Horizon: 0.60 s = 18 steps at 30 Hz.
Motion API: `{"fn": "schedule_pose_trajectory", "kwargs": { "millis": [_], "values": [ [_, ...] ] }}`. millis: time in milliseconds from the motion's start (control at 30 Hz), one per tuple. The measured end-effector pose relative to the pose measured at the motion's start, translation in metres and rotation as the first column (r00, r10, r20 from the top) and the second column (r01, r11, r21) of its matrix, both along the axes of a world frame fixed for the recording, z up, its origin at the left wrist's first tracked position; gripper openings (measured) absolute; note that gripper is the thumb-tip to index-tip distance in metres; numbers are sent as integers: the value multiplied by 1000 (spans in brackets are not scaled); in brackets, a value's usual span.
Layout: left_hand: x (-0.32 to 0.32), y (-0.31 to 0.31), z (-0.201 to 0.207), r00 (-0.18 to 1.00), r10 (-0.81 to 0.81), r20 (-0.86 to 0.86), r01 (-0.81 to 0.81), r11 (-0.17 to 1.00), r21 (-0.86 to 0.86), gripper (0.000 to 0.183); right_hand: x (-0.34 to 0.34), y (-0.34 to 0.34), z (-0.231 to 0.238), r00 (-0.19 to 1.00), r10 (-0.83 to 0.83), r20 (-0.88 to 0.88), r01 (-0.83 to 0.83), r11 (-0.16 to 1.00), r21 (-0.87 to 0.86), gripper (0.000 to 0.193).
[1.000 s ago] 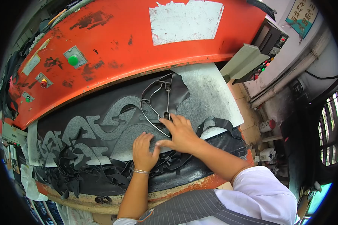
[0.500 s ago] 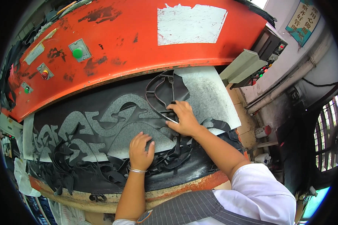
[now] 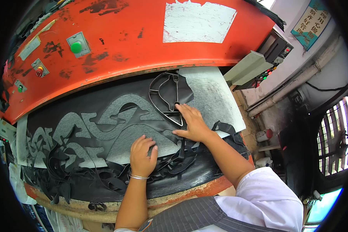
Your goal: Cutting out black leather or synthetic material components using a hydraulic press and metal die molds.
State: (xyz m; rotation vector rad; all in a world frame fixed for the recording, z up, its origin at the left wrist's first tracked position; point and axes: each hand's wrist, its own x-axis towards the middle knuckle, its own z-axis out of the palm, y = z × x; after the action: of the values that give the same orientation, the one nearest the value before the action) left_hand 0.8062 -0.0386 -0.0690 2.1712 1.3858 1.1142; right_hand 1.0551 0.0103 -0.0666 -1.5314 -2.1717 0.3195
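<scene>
Nearest are a striped apron (image 3: pixel 189 216) and a white sleeve (image 3: pixel 272 193), with the person's two bare forearms reaching forward over the desk (image 3: pixel 199 178), whose front strip is black and edged in worn orange and tan. A thin bracelet (image 3: pixel 139 177) circles the left wrist. Dark curled scraps (image 3: pixel 58 166) are heaped along the front, mostly toward the left.

The left hand (image 3: pixel 143 156) rests over a rounded grey patch (image 3: pixel 141 136), its fingers close together and slightly bent, the thumb apart, with nothing visible in its grasp. It is apart from the metal frame (image 3: pixel 177 89), which lies ahead and to its right.

The right hand (image 3: pixel 194 123) has its fingers stretched forward and its thumb spread well away from them. The foremost fingertips touch the frame's lower right side, while the thumb sits just beside its pointed near end; most of the frame extends beyond the fingers, away from the person. Whether they press on it cannot be told.

The frame, a curved outline with an inner curve and short crossbars, lies on a dark sheet (image 3: pixel 125 87) marked with curving grey shapes. To its right a whitish board (image 3: pixel 216 91) shows. Behind stands a red-orange machine (image 3: pixel 123 40) with a green button (image 3: pixel 76 47); a pale control box (image 3: pixel 248 67) stands to the right.
</scene>
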Motion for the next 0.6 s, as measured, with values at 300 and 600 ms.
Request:
{"fn": "schedule_pose_trajectory", "kwargs": {
  "millis": [300, 600],
  "values": [
    [3, 5, -3, 1000, -3, 9, 2, 998, 65, 14, 21, 42, 39, 989, 144, -41, -139, 984, 114, 57],
    [3, 4, -7, 999, -20, 28, 18, 996, 83, 13, -49, 175, 50, 498, 616, 611, -820, 563, 101, 18]
  ]
}}
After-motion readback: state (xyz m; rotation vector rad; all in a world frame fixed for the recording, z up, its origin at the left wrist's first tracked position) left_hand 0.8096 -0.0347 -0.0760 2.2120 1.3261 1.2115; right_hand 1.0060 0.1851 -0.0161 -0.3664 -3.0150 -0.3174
